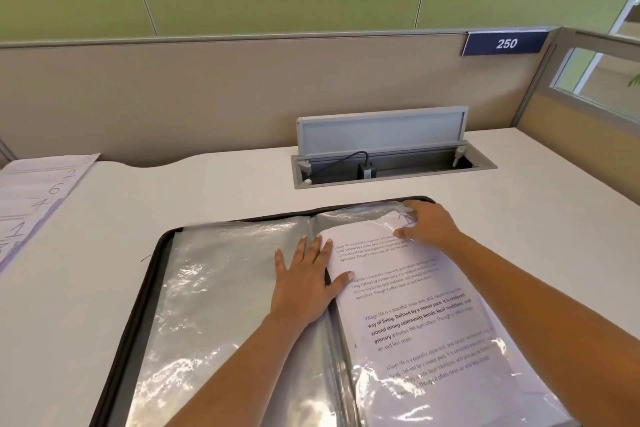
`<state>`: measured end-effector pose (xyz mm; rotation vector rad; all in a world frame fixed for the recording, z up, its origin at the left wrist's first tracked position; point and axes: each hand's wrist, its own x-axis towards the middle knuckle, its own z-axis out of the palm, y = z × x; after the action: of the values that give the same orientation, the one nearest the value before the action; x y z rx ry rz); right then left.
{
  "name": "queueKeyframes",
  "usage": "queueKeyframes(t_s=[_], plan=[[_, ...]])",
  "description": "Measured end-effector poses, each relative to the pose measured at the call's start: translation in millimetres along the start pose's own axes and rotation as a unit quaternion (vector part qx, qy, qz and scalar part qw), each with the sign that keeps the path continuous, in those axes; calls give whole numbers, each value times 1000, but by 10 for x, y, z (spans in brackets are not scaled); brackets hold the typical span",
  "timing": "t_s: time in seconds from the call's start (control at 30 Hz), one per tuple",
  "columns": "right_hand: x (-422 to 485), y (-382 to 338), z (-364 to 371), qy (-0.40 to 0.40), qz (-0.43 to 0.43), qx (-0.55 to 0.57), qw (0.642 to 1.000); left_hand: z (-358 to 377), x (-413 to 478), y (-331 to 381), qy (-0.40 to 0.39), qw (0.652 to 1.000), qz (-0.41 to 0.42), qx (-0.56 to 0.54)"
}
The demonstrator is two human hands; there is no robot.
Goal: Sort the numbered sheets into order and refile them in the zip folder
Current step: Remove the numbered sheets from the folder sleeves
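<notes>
the folder [154, 267] lies open on the desk [207, 191]. the left hand [304, 284] lies flat on its spine, holding nothing. the right hand [429, 224] is at the far corner of the sheet [415, 308], which runs lengthwise away from the person; its grip seems to pinch that corner.

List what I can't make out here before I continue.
Head view throughout.
1. Any number on the white printed sheet: the right hand covers its top corner.
2. White handwritten numbered sheets: cut by the left edge, lowest numbers partly lost.
3. Black zip folder: near side cut by the bottom edge.
4. Whether the right hand pinches the sheet: fingers hide it.
</notes>
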<state>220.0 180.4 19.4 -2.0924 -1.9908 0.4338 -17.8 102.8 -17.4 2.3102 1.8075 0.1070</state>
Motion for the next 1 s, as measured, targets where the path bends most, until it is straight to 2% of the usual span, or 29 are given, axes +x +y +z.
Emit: queueKeyframes(t_s=[0.13, 0.27, 0.57, 0.73, 0.9, 1.0], plan=[[59, -13, -56, -20, -43, 34, 998, 27, 4, -2, 2, 1000, 1, 1], [156, -90, -114, -58, -78, -79, 992, 45, 13, -17, 6, 1000, -1, 6], [234, -252, -198, 10, -141, -200, 970, 66, 23, -22, 13, 1000, 1, 6], [246, -277, -238, 23, -145, -226, 963, 83, 26, -18, 22, 1000, 2, 2], [272, -238, -341, 14, -135, -164, 977, 86, 23, -27, 18, 1000, 2, 3], [270, -281, -393, -22, -129, -38, 991, 89, 23, -20, 24, 1000, 1, 2]])
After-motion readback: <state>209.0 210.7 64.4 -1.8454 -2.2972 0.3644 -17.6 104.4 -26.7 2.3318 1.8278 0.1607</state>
